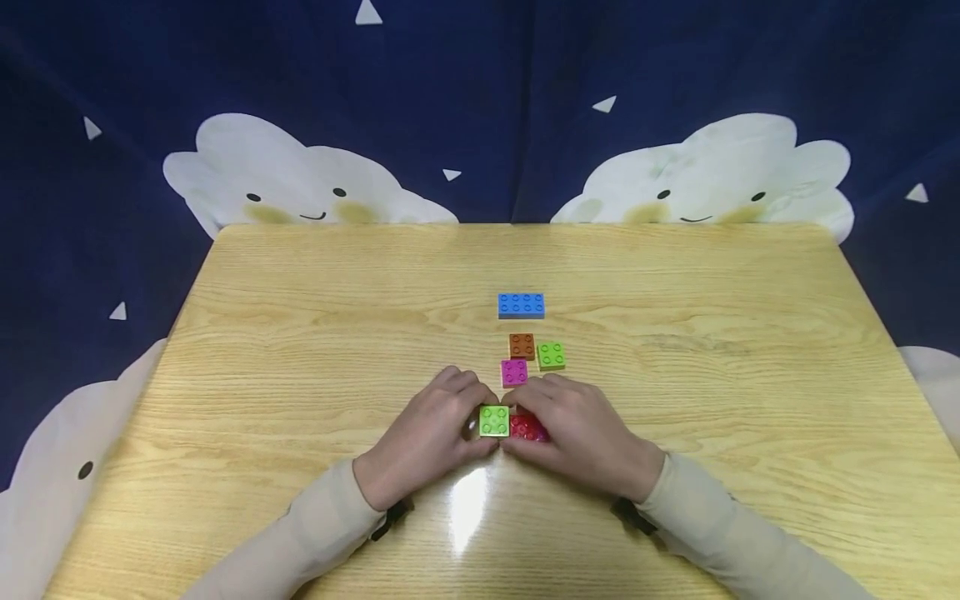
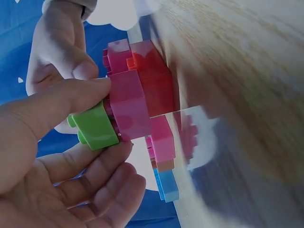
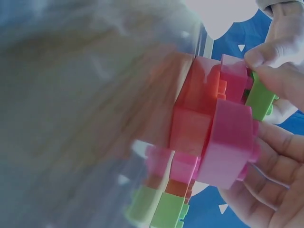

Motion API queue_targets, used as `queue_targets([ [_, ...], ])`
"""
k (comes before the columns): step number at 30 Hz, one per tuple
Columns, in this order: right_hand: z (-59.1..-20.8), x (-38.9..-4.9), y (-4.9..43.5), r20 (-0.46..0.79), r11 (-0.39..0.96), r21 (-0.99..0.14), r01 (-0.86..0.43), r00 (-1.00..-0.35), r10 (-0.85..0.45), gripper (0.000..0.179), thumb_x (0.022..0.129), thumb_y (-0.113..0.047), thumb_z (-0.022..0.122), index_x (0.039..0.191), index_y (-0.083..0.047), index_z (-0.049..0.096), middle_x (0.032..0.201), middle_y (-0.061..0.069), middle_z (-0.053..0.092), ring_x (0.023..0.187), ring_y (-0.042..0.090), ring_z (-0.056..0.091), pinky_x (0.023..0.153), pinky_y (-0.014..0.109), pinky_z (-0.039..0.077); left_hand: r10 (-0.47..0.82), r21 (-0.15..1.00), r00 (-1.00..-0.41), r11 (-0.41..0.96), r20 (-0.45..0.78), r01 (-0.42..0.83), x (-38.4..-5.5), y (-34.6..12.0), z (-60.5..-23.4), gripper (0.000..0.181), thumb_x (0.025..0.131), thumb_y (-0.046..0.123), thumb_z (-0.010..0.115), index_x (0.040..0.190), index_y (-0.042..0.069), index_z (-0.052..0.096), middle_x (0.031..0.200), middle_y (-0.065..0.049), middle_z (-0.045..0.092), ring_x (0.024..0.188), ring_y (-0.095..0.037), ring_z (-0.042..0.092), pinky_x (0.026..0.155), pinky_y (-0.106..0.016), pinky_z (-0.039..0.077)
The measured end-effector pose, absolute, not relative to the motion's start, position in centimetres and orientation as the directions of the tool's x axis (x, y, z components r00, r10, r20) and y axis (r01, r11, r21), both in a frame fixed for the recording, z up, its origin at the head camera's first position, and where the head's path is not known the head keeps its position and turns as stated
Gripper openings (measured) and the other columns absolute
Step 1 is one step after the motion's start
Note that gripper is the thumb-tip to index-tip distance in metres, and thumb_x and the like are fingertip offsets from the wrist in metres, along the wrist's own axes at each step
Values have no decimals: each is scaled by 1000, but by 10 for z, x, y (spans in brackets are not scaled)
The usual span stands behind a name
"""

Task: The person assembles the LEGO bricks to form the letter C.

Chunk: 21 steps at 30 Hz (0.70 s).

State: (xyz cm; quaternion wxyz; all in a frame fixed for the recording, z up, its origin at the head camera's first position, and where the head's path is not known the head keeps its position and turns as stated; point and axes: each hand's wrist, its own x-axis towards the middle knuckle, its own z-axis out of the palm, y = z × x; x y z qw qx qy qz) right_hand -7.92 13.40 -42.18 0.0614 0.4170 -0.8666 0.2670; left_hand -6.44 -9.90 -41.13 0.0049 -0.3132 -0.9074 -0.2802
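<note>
Both hands meet at a small green brick (image 1: 494, 422) with studs on top. It sits over a pink brick (image 2: 130, 107), and a strip of that brick's studs shows between the two in the left wrist view. My left hand (image 1: 442, 421) pinches the green brick from the left, thumb at the near side and fingers at the far side. From the right, my right hand (image 1: 573, 425) pinches it too, thumb and index tips by its edges. Beneath is a red brick (image 3: 192, 128) on the table. A second pink brick (image 3: 228, 142) stands on it, under the right palm.
Just beyond the hands lie a magenta brick (image 1: 514, 372), a brown brick (image 1: 522, 347) and another green brick (image 1: 551, 356). A longer blue brick (image 1: 521, 306) lies farther back. The wooden table (image 1: 315, 333) ends at a dark blue curtain (image 1: 480, 75) with clouds.
</note>
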Motion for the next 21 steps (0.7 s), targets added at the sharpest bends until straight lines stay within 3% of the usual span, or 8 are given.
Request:
queue_targets([
  [11,-420,-81,127,347,510,-291,-809,-586,-732,35,89,-27,88,109,-1,76,102,8,77,91,23,73,82,40,62,564,490,-807,661,175,568,-65,-98,-409,37,79,19,99,105,4,78,93,2,67,90,-17,55,78,-31,52],
  [21,-420,-82,127,312,507,-323,-799,-596,-740,33,91,-26,89,108,-2,75,103,7,78,89,21,72,80,40,62,545,478,-811,666,212,573,-63,-97,-410,38,76,20,101,104,5,80,94,2,71,88,-17,56,77,-32,52],
])
